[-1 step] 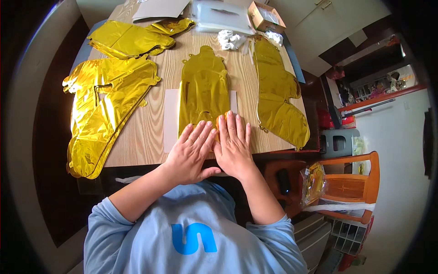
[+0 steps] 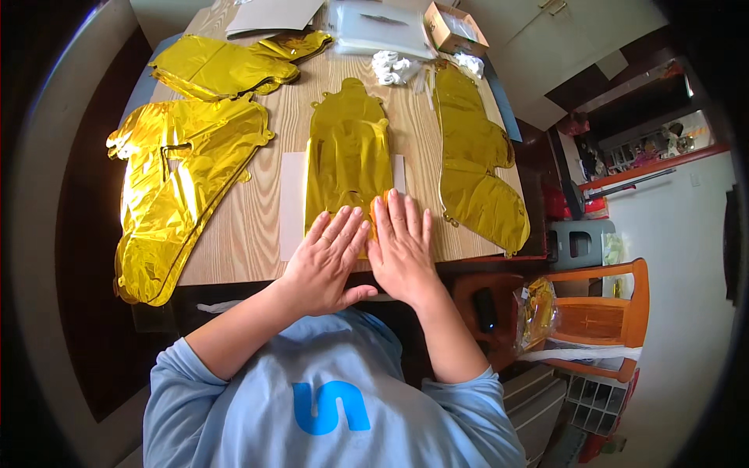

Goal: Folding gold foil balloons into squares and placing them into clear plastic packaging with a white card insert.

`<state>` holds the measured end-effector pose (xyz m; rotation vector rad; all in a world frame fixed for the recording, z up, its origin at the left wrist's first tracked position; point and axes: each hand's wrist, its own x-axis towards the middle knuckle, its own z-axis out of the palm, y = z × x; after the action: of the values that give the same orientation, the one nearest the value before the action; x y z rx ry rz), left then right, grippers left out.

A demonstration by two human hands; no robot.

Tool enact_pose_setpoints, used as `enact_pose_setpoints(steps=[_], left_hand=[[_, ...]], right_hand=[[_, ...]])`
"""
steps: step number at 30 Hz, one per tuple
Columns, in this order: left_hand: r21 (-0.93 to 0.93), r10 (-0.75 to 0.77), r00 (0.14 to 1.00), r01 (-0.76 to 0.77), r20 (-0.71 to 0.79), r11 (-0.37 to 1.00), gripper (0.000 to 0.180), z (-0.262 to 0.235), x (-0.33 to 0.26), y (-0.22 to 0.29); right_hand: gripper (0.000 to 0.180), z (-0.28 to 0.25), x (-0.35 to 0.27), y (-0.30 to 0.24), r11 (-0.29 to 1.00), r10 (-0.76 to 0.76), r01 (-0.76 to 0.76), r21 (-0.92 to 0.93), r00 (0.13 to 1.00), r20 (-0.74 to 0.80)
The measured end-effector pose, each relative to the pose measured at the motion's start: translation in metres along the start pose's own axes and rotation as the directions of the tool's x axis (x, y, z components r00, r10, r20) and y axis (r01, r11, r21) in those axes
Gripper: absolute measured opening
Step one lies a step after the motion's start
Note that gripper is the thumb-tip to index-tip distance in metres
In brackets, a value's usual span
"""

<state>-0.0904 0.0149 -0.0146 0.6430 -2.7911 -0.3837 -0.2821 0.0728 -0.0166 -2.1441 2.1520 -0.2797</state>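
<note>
Four lots of gold foil lie on one wooden table (image 2: 234, 234): two at the left, one at the right, and the middle foil (image 2: 349, 148); how many layers each has cannot be told. Two white bunches (image 2: 392, 68) and one box (image 2: 456, 33) sit at the far end. The middle foil stretches away from the person, its near end under the fingers of the left hand (image 2: 320, 253) and right hand (image 2: 402, 253). Both hands are flat, side by side, grasping nothing visible.
</note>
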Motion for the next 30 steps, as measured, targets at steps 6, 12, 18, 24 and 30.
enact_pose_setpoints(steps=[6,12,18,24,30], left_hand=[[0.066,-0.006,0.999,0.003,0.04,0.998,0.094,-0.007,0.005,0.004],[0.091,-0.03,0.997,0.023,0.076,0.996,0.094,-0.008,0.005,0.006],[0.084,-0.028,0.996,0.021,0.085,0.996,0.094,-0.008,0.006,0.006],[0.037,-0.04,0.998,0.038,0.057,0.999,0.095,-0.006,0.006,0.005],[0.059,-0.059,0.995,0.054,0.086,0.997,0.092,-0.006,0.006,0.007]], right_hand=[[0.064,-0.014,0.026,0.024,0.995,-0.042,0.039,-0.09,0.999,-0.028],[0.058,-0.01,0.089,0.051,0.991,0.066,-0.066,-0.114,0.998,-0.01],[0.059,-0.008,0.116,0.058,0.995,0.066,-0.075,-0.064,0.99,-0.127],[0.063,-0.013,0.066,0.039,0.983,-0.147,0.144,0.111,0.989,0.014],[0.029,-0.028,0.097,0.081,0.936,-0.078,0.183,0.301,0.94,-0.331]])
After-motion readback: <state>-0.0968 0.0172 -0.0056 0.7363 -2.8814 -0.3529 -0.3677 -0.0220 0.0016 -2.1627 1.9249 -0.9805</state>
